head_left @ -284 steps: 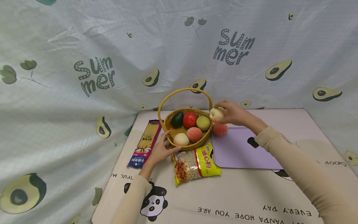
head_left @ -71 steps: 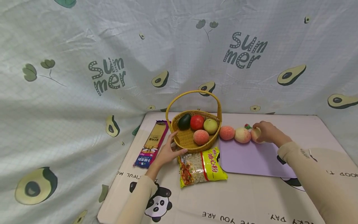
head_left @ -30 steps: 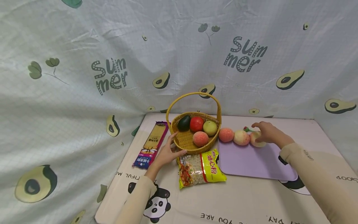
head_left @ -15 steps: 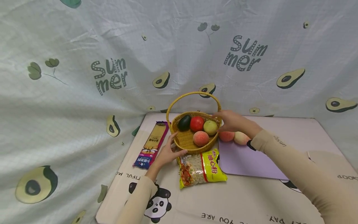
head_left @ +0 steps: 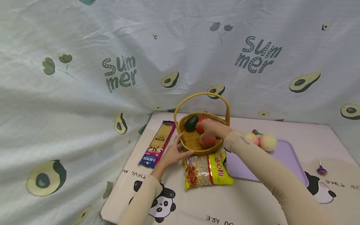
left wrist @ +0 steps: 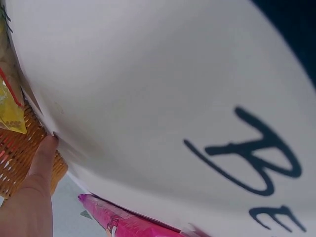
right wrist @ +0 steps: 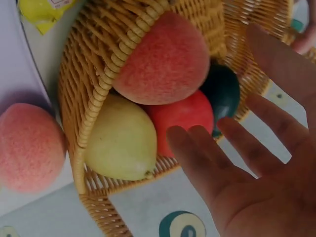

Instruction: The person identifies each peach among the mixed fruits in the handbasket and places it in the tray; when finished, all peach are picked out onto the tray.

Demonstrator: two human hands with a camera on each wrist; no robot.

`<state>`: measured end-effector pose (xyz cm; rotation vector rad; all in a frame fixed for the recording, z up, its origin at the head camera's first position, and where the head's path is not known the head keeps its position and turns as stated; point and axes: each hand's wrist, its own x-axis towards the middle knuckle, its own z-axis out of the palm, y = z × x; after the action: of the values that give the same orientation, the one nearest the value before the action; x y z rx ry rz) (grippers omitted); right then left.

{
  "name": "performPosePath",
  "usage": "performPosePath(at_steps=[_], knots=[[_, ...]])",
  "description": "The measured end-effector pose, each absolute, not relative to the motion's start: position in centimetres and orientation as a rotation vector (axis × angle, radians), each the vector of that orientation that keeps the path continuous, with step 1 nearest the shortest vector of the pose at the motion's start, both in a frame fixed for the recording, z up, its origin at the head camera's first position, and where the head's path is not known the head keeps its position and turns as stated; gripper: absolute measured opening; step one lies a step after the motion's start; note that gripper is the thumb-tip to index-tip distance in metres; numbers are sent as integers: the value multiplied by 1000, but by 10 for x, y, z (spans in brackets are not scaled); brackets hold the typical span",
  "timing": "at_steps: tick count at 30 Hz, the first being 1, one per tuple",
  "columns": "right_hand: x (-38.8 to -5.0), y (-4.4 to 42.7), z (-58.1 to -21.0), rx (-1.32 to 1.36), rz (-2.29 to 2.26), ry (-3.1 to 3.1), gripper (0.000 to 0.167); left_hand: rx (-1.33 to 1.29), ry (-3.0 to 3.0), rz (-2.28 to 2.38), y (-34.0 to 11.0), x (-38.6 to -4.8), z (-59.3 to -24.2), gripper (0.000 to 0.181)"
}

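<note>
My left hand (head_left: 172, 155) touches the left front of the wicker basket (head_left: 194, 152) with fingers and thumb spread. In the left wrist view one straight finger (left wrist: 42, 160) lies against the wicker. My right hand (head_left: 212, 128) hovers inside the basket; the right wrist view shows its fingers spread, near a red round fruit (right wrist: 185, 116) and a pink peach (right wrist: 163, 59). Also in the basket are a dark green avocado (head_left: 191, 123) and a yellow-green fruit (right wrist: 121, 138), hidden in the head view. Two pale peaches (head_left: 267, 142) (head_left: 251, 138) sit right of the basket, beside a mostly hidden pink peach (right wrist: 29, 148).
A purple tray (head_left: 289, 159) lies at the right, under the right forearm. In front of the basket is a yellow pasta bag (head_left: 209, 170); left of it, a noodle pack (head_left: 157, 145). A lollipop (head_left: 322, 169) and a small red-green thing (head_left: 255, 132) lie right.
A pale peach has gone from the basket's front to the end of the peach row by the tray. My right hand has let it go and returned leftward over the basket. My left hand stays there.
</note>
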<state>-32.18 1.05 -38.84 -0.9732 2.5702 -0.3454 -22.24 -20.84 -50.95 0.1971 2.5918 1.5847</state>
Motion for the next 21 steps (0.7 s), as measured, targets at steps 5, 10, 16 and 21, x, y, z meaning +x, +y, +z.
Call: performPosePath(at_steps=[5, 10, 16, 21], knots=[[-326, 6, -395, -884, -202, 2581, 38, 202, 2601, 1570, -208, -223, -511, 98], [-323, 8, -397, -836, -158, 2623, 16, 203, 2606, 1552, -208, -224, -512, 97], [-321, 8, -402, -824, -166, 2622, 12, 189, 2602, 1550, -208, -224, -510, 98], [-323, 6, -407, -834, -181, 2607, 12, 192, 2603, 1550, -208, -224, -510, 98]])
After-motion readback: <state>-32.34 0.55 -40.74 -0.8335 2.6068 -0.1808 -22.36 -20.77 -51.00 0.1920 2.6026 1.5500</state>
